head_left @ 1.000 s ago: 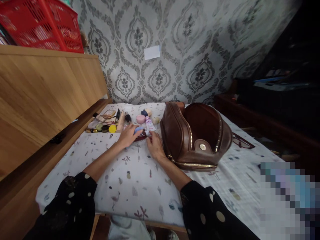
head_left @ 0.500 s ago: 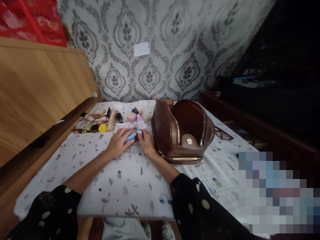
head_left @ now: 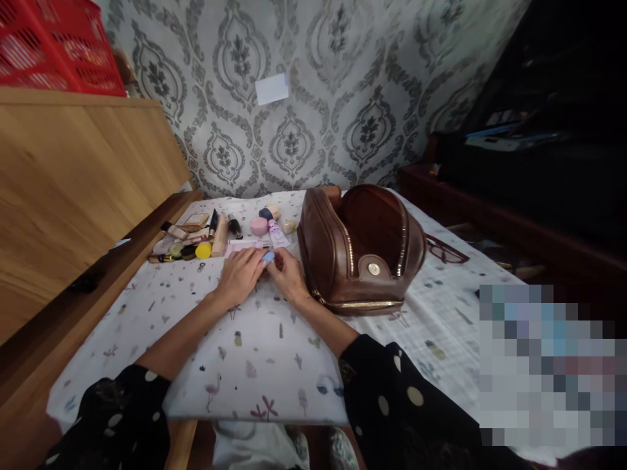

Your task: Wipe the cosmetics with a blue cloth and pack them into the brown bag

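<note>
My left hand (head_left: 239, 275) and my right hand (head_left: 289, 277) meet on the patterned tablecloth (head_left: 255, 352), fingers curled around a small light blue item (head_left: 268, 257) held between them. Just right of my right hand stands an open brown leather bag (head_left: 360, 251) with gold zips. Beyond my hands lies a row of cosmetics: a yellow round piece (head_left: 202, 250), a pink round case (head_left: 258, 226), a pink tube (head_left: 277, 235), a beige stick (head_left: 220, 235) and a dark brush (head_left: 234, 226).
A wooden cabinet (head_left: 73, 189) runs along the left, with a red crate (head_left: 53, 49) on top. Glasses (head_left: 443, 251) lie right of the bag. A dark wooden bench (head_left: 499, 222) stands at the right. Patterned wallpaper backs the table.
Both hands drew slightly toward me and closed together on the light blue item, which moved off the dark red piece seen earlier. The camera view shifted.
</note>
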Available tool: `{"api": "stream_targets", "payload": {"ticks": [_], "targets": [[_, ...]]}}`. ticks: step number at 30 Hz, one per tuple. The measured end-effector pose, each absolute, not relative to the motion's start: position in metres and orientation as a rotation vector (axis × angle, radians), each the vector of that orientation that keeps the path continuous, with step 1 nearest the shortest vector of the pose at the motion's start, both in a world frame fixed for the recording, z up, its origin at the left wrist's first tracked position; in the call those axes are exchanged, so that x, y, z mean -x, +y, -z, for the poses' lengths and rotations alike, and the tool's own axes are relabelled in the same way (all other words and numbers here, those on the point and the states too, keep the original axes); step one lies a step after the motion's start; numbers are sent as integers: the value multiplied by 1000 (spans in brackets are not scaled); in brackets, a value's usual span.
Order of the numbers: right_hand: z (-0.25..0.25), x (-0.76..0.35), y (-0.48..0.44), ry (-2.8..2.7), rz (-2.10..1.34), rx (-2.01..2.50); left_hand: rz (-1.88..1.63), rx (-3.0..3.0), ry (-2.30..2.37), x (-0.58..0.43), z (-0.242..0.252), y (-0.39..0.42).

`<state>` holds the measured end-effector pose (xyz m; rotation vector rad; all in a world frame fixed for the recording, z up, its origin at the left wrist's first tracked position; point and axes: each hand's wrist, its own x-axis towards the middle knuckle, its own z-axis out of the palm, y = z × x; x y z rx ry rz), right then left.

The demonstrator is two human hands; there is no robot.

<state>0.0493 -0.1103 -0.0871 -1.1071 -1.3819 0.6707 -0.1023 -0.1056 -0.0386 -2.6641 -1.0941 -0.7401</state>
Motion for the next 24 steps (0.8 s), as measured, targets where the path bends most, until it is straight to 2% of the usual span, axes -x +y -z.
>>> {"api": "stream_targets", "payload": {"ticks": [8, 17, 24], "targets": [[87, -49, -109, -1312, -737, 1142, 714, 2741, -1291, 136, 49, -99], [95, -50, -105, -1263, -786, 1187, 943, 2887, -1279, 154, 42, -102], [89, -49, -108, -1258, -896, 1036, 1208, 2822, -1487, 149, 40, -102]]}}
